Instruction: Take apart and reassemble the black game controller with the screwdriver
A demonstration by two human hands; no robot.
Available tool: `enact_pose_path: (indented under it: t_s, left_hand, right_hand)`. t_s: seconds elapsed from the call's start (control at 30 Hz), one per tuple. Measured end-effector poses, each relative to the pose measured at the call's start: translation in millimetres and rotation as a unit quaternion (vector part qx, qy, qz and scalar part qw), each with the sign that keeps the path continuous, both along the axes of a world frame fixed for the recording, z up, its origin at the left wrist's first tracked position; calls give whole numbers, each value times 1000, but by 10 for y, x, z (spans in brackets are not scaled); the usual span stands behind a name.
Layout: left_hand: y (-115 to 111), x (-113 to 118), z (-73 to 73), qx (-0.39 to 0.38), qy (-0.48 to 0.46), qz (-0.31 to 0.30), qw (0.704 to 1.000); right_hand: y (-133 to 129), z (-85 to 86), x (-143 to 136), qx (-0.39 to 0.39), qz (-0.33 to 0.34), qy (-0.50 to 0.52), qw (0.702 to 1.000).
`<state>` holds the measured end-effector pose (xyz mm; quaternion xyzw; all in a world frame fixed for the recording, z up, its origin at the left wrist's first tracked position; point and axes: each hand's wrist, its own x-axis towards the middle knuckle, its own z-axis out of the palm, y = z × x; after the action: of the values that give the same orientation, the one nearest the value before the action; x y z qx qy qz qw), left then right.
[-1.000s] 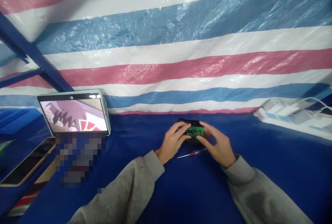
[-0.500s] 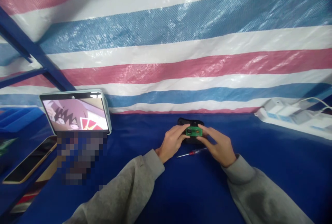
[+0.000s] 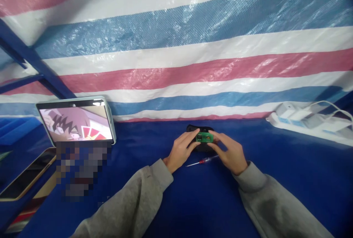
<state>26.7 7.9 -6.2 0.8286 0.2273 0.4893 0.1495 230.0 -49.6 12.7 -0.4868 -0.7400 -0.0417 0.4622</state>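
Between my two hands is a small green circuit board with dark and orange-brown parts on its face. My left hand pinches its left end between thumb and fingers. At the opposite end, the thumb and fingers of my right hand grip it too. Behind and under the board lies a black shell-like piece, mostly covered by the board and fingers. A screwdriver with a red and clear handle lies on the blue table just below, its handle end running beneath my right hand.
At left, a tablet stands upright playing a cartoon, with a pixelated patch below it. A phone and a blue tray are farther left. A white power strip with plugs sits at right. Striped sheeting hangs behind.
The whole view has shifted slightly, so things appear a little farther left. Both hands keep their hold on the circuit board, with almost no movement of their own.
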Motion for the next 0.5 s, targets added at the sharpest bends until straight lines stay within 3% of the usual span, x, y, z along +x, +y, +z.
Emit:
enact_pose_path:
  t_s: [0.5]
  left_hand:
    - [1, -18, -8, -4, -6, 2, 1000]
  right_hand:
    - [10, -31, 8, -38, -9, 19, 999]
